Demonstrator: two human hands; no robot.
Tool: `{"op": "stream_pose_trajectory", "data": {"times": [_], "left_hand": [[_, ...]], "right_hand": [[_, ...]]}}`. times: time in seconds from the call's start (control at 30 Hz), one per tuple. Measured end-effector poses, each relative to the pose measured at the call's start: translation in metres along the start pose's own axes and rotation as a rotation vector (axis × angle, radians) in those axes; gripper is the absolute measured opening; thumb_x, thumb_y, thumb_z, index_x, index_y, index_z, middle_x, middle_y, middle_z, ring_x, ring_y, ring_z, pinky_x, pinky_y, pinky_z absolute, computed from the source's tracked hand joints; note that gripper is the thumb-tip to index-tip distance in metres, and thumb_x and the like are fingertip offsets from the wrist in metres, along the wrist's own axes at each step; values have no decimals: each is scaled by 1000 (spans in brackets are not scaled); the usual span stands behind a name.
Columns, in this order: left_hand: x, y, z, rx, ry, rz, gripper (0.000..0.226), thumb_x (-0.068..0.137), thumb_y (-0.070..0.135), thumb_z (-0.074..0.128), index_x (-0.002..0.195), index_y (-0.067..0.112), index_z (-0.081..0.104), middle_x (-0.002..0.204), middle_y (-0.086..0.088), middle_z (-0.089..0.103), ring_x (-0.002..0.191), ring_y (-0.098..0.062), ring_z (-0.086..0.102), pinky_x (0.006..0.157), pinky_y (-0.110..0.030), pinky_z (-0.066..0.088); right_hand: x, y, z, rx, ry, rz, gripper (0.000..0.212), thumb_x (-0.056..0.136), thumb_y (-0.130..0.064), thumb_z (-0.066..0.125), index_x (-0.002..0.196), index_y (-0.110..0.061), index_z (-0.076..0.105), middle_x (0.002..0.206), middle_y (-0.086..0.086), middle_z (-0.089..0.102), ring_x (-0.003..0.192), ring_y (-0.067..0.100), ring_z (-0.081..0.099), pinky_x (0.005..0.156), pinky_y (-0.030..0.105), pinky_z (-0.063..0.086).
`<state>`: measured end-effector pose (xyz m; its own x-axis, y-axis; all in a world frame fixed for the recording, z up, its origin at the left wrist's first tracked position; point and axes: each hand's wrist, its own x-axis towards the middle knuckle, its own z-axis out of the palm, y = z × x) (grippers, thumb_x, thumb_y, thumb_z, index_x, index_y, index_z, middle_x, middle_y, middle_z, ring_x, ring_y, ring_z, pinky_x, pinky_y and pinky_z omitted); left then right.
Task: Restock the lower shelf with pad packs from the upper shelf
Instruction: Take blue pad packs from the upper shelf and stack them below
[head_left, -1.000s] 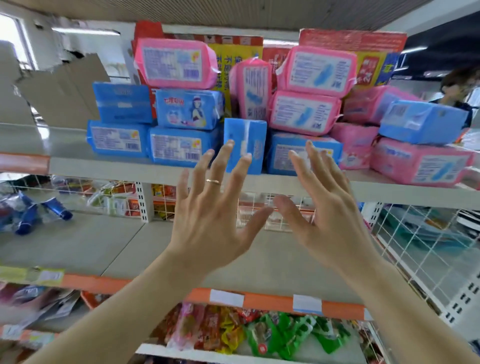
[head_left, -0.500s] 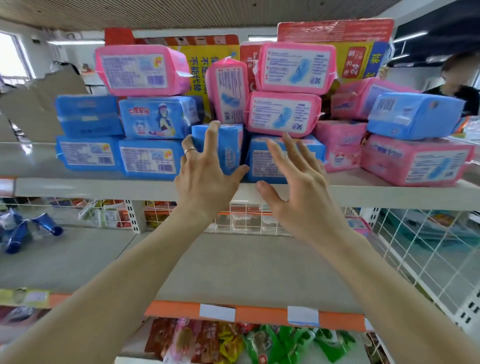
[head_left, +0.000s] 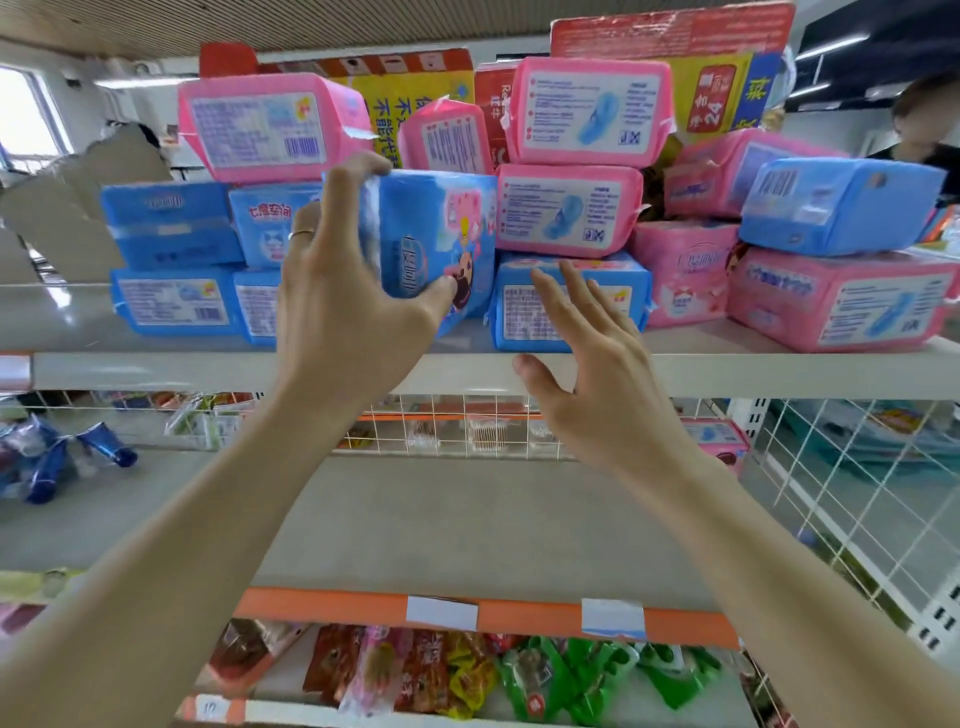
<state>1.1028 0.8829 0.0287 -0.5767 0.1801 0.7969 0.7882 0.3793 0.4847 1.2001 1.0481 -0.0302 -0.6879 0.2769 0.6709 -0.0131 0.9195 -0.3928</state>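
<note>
Blue and upright at the front edge of the upper shelf (head_left: 727, 371), the pad pack (head_left: 431, 244) sat clasped in the left hand (head_left: 337, 312), the lower shelf (head_left: 467, 530) directly below, the right hand (head_left: 597, 395) spread empty alongside.

Upper shelf (head_left: 779, 371): pink pad packs (head_left: 587, 109), seven; blue pad packs (head_left: 171, 223), seven.

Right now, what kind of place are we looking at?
Probably a small shop aisle: tiered shelves with an orange price strip, pad packs stacked on the upper shelf (left hand grips a blue pack), snack packets below.
</note>
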Motion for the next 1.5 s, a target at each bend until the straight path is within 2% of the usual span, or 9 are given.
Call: {"op": "stream_pose_trajectory", "data": {"times": [0.13, 0.2, 0.33, 0.47, 0.6, 0.9, 1.1, 1.3, 1.5], "left_hand": [[-19, -4, -26, -324, 22, -52, 71, 72, 21, 88, 129, 31, 45, 101, 16, 58, 82, 6, 64, 59, -12, 50], [-32, -10, -33, -473, 3, -86, 70, 69, 23, 87, 122, 40, 45, 112, 6, 64, 91, -4, 70, 68, -32, 61], [-54, -28, -45, -758, -84, -144, 73, 64, 22, 86, 122, 40, 46, 120, -3, 67, 101, -19, 73, 71, -39, 63], [-77, -47, -54, -945, -238, -120, 76, 65, 15, 80, 128, 36, 44, 123, -15, 64, 101, -30, 72, 74, -48, 62], [-108, -64, -51, -1086, -379, -209, 96, 65, 13, 88, 140, 37, 32, 126, -30, 59, 100, -43, 69, 78, -50, 60], [-207, -81, 12, -1081, -599, -439, 48, 73, 18, 79, 113, 31, 56, 124, -1, 69, 115, -27, 67, 85, -39, 60], [-254, -63, 49, -1068, -660, -601, 58, 80, 21, 75, 132, 23, 51, 131, -5, 63, 121, -30, 63, 91, -54, 57], [-230, -50, 78, -963, -692, -553, 64, 75, 26, 79, 133, 33, 54, 128, 3, 66, 115, -27, 66, 91, -55, 56], [-206, -30, 122, -643, -811, -263, 60, 68, 41, 78, 121, 58, 55, 132, 17, 62, 124, -8, 58, 107, -41, 48]], "right_hand": [[-3, -5, 1, 123, 68, -2, 78, 93, -38, 57, 158, -28, 15, 163, -4, 25, 144, 22, 37, 122, 36, 23], [-5, -8, 0, 180, 96, 14, 79, 95, -38, 57, 159, -25, 12, 162, -6, 28, 130, 29, 53, 116, 28, 27], [-11, -18, 5, 321, 92, 33, 79, 99, -35, 58, 160, -28, 8, 161, -9, 30, 145, 8, 34, 119, 31, 28], [-32, -22, 10, 782, 34, 103, 89, 85, -60, 65, 156, -37, 16, 157, -12, 36, 137, 3, 45, 111, 44, 43], [-71, -21, 10, 1069, -11, 156, 71, 93, -21, 62, 155, -20, 25, 152, 0, 47, 129, 14, 57, 89, 29, 55], [-191, 8, 20, 927, 56, 426, 50, 93, -9, 57, 142, -10, 47, 134, 4, 64, 126, 25, 59, 96, 36, 54], [-230, 29, 16, 928, 151, 556, 45, 87, -9, 57, 131, -21, 57, 123, -2, 71, 121, 19, 63, 90, 26, 55], [-220, 71, -8, 853, 11, 551, 46, 93, 1, 57, 137, -13, 53, 130, 3, 66, 125, 22, 60, 98, 37, 54], [-192, 121, -42, 500, -227, 584, 96, 76, -46, 80, 154, -23, 29, 152, -14, 43, 134, 1, 46, 112, 31, 39]]}}
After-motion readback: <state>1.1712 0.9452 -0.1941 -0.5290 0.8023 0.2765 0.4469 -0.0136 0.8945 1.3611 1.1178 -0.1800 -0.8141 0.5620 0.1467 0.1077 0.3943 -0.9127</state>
